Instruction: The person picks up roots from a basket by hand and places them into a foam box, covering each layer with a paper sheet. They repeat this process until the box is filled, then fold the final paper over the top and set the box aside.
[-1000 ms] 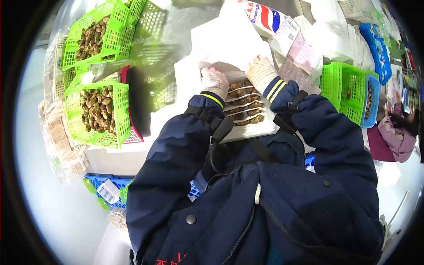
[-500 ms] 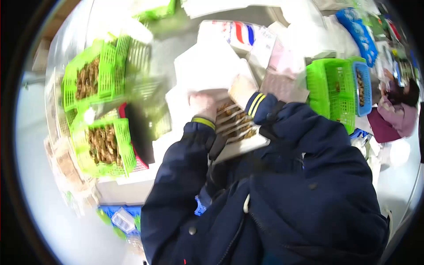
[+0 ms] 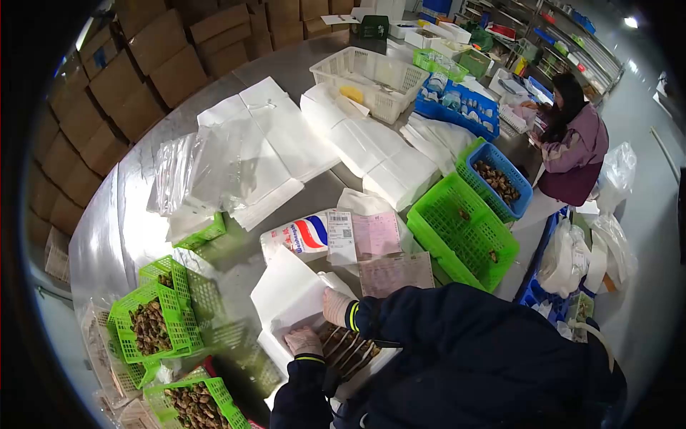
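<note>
Left hand (image 3: 304, 341) held palm-down at ten o'clock of white box (image 3: 376, 364), right hand (image 3: 336, 307) at twelve; fingers part-curled, hold unclear.

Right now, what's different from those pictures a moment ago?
Mostly the view: it swung up and around. Cardboard boxes came into sight, the co-worker shows higher and further left, and the filled green baskets sit lower. I can't see anything newly grabbed or let go. The left hand and right hand stayed at the white box.
</note>
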Demonstrator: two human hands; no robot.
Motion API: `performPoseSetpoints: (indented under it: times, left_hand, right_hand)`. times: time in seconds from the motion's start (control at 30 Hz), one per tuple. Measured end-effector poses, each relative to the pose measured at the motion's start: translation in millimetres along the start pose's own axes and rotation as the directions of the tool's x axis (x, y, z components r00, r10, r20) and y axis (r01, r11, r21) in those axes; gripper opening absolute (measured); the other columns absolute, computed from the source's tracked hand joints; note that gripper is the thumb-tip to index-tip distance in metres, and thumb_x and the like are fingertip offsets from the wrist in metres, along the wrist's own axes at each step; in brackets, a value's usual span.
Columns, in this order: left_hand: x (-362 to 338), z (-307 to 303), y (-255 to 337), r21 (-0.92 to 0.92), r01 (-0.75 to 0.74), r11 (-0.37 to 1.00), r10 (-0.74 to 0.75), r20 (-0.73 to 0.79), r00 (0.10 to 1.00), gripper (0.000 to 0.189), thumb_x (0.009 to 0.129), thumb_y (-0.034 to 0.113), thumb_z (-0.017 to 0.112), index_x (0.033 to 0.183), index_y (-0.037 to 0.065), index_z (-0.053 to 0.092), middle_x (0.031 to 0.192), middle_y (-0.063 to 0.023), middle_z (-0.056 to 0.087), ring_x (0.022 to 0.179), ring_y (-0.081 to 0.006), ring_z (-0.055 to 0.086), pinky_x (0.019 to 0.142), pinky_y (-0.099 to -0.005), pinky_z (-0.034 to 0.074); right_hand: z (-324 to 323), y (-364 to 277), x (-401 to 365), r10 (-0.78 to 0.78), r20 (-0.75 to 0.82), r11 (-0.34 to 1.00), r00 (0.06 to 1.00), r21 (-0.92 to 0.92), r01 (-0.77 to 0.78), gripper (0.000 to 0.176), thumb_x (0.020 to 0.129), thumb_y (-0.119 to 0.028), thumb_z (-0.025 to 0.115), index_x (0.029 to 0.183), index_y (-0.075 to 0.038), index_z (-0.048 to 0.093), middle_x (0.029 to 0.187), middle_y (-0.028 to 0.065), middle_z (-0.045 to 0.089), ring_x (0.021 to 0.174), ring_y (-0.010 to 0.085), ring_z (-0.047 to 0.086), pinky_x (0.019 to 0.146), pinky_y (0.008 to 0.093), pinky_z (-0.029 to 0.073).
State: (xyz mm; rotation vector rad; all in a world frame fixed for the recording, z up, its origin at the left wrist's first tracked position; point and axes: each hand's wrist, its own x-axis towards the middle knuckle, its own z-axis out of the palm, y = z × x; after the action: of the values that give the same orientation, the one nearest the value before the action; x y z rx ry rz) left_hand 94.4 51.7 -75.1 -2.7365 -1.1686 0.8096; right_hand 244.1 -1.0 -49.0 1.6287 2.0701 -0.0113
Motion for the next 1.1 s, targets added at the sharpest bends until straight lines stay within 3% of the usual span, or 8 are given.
performPoseSetpoints:
  times: [0.07, 0.17, 0.27, 0.3, 0.4, 0.57, 0.83, 1.1]
  left_hand:
    - [1, 1, -1, 0.013, 0.008, 1.000, -0.006, -0.119, 0.993, 0.022, 0.088, 0.018, 0.045, 0.092, 0.013, 0.066, 0.088, -0.0053, 0.067, 0.086, -0.0227, 0.063, 0.074, -0.0433, 0.042]
    - [-9, -18, -5, -0.061, -0.035, 0.998, 0.037, 0.030, 0.999, 0.019, 0.087, 0.020, 0.049, 0.094, 0.016, 0.066, 0.096, -0.0047, 0.067, 0.097, -0.0207, 0.060, 0.079, -0.0416, 0.041]
    - [-9, -16, -10, -0.220, -0.121, 0.968, 0.073, -0.216, 0.974, 0.011, 0.076, 0.016, 0.057, 0.071, 0.016, 0.066, 0.071, -0.0057, 0.066, 0.072, -0.0231, 0.065, 0.068, -0.0372, 0.046]
    - [-1, 7, -11, -0.231, -0.190, 0.954, 0.063, -0.467, 0.882, 0.010, 0.074, 0.015, 0.058, 0.069, 0.015, 0.066, 0.071, -0.0062, 0.066, 0.071, -0.0235, 0.065, 0.065, -0.0386, 0.046]
    - [-3, -11, -12, -0.150, -0.153, 0.977, 0.123, -0.188, 0.974, 0.013, 0.078, 0.012, 0.055, 0.077, 0.013, 0.068, 0.073, -0.0065, 0.067, 0.069, -0.0220, 0.066, 0.060, -0.0377, 0.049]
    - [4, -12, -3, -0.131, -0.053, 0.990, 0.054, 0.004, 0.999, 0.020, 0.088, 0.015, 0.046, 0.095, 0.014, 0.065, 0.091, -0.0061, 0.067, 0.092, -0.0224, 0.061, 0.080, -0.0409, 0.040]
    - [-14, -31, -6, -0.144, -0.022, 0.989, 0.032, 0.071, 0.997, 0.017, 0.088, 0.019, 0.047, 0.099, 0.014, 0.059, 0.096, -0.0061, 0.063, 0.094, -0.0225, 0.059, 0.084, -0.0421, 0.038]
    - [-27, -13, -6, -0.081, -0.094, 0.992, 0.084, -0.116, 0.990, 0.013, 0.083, 0.018, 0.050, 0.085, 0.015, 0.063, 0.093, -0.0058, 0.060, 0.092, -0.0226, 0.056, 0.083, -0.0431, 0.038]
  right_hand:
    - [-5, 7, -2, -0.006, -0.012, 1.000, 1.000, 0.013, 0.006, 0.023, 0.081, -0.020, 0.055, 0.094, -0.014, 0.074, 0.095, 0.0036, 0.070, 0.089, 0.0237, 0.061, 0.078, 0.0411, 0.037]
    - [5, 4, 3, -0.031, -0.019, 0.998, 0.999, 0.058, 0.032, 0.023, 0.079, -0.018, 0.056, 0.090, -0.011, 0.074, 0.093, 0.0060, 0.070, 0.088, 0.0259, 0.060, 0.074, 0.0422, 0.038]
    - [-11, 12, -9, -0.002, -0.049, 0.996, 0.999, 0.092, 0.007, 0.020, 0.072, -0.015, 0.056, 0.079, -0.009, 0.075, 0.073, 0.0113, 0.067, 0.073, 0.0290, 0.061, 0.067, 0.0446, 0.043]
    - [4, 9, 2, -0.016, -0.057, 0.987, 0.998, 0.159, 0.025, 0.021, 0.074, -0.014, 0.056, 0.081, -0.009, 0.075, 0.073, 0.0099, 0.068, 0.074, 0.0283, 0.062, 0.068, 0.0448, 0.043]
    - [10, 7, 5, -0.025, -0.109, 0.999, 0.994, 0.035, 0.028, 0.022, 0.078, -0.017, 0.053, 0.084, -0.008, 0.073, 0.079, 0.0085, 0.068, 0.082, 0.0286, 0.063, 0.075, 0.0434, 0.043]
    - [5, 17, -1, -0.048, -0.137, 0.998, 0.989, 0.024, 0.051, 0.016, 0.079, -0.020, 0.051, 0.073, -0.016, 0.066, 0.073, 0.0026, 0.066, 0.080, 0.0191, 0.061, 0.078, 0.0368, 0.039]
    - [-15, 22, -10, -0.113, -0.016, 0.993, 0.993, 0.015, 0.113, 0.021, 0.084, -0.019, 0.050, 0.091, -0.014, 0.069, 0.089, 0.0041, 0.069, 0.091, 0.0201, 0.061, 0.082, 0.0391, 0.037]
    - [-10, 23, -20, -0.147, -0.037, 0.987, 0.988, 0.062, 0.149, 0.017, 0.084, -0.018, 0.048, 0.086, -0.014, 0.064, 0.080, 0.0032, 0.067, 0.088, 0.0198, 0.061, 0.086, 0.0364, 0.035]
